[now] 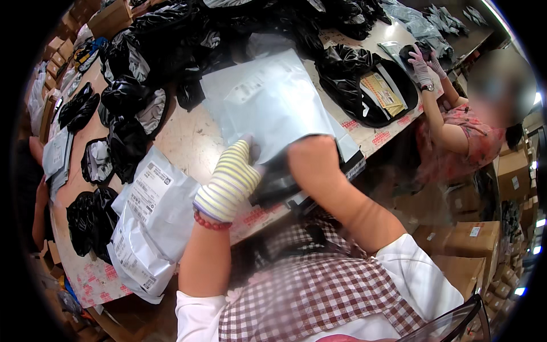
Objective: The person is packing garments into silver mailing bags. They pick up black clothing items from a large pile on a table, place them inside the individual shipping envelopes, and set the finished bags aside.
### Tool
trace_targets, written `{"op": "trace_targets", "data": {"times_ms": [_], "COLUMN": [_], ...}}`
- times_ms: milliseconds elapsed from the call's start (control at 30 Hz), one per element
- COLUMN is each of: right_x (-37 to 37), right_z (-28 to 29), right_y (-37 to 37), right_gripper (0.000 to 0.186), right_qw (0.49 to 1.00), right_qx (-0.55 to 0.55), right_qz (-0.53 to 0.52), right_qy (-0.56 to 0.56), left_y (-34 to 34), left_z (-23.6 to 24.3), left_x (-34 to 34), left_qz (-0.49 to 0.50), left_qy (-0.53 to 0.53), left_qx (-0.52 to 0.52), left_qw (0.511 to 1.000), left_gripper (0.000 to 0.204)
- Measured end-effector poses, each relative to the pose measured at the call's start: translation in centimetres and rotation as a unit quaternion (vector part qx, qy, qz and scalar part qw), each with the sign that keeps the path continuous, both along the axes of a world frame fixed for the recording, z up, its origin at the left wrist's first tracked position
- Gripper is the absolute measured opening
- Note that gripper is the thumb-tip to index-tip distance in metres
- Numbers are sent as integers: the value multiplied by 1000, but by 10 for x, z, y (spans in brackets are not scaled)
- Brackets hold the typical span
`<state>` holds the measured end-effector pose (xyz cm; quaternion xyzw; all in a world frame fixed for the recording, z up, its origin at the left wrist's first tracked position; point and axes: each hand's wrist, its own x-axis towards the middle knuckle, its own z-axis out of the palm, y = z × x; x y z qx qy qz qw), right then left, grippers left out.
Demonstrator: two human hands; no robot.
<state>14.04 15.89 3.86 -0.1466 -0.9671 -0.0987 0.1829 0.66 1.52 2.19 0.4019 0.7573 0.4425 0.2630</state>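
Note:
A pale grey plastic mailing bag (273, 97) is held up over the table's near edge, its mouth toward me. My left hand (231, 174), in a yellow-and-white striped glove, grips the near left edge of the bag with its thumb up. My right hand (312, 153) reaches inside the bag up to the wrist, so its fingers are hidden. Beneath the bag, at the table edge, lies something dark and flat (276, 185), mostly covered. Left of my left hand, filled mailing bags with labels (151, 211) lie on the table.
Black plastic-wrapped bundles (128, 114) crowd the table's far and left sides. An open black case (364, 85) holding papers (383, 94) lies to the right. Beyond it, a gloved co-worker (461, 125) handles a dark item. Cardboard boxes (458, 239) stand at right. Another person's arm (39, 199) shows at left.

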Motion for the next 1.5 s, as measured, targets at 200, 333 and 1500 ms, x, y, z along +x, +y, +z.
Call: {"op": "trace_targets", "data": {"times_ms": [200,333,1500], "right_x": [-67,-65,245], "right_z": [-40,-24,-28], "right_y": [53,47,122], "right_gripper": [32,39,31], "right_qw": [997,991,916], "right_qx": [48,-60,-333], "right_qz": [57,101,-220], "right_qy": [27,64,-34], "left_y": [1,0,3], "left_z": [-10,0,26], "left_x": [-14,-17,0], "left_qz": [-92,-42,-6], "left_qy": [-74,-113,175], "left_qx": [-29,-24,-153], "left_qw": [993,992,972], "left_gripper": [23,24,32]}}
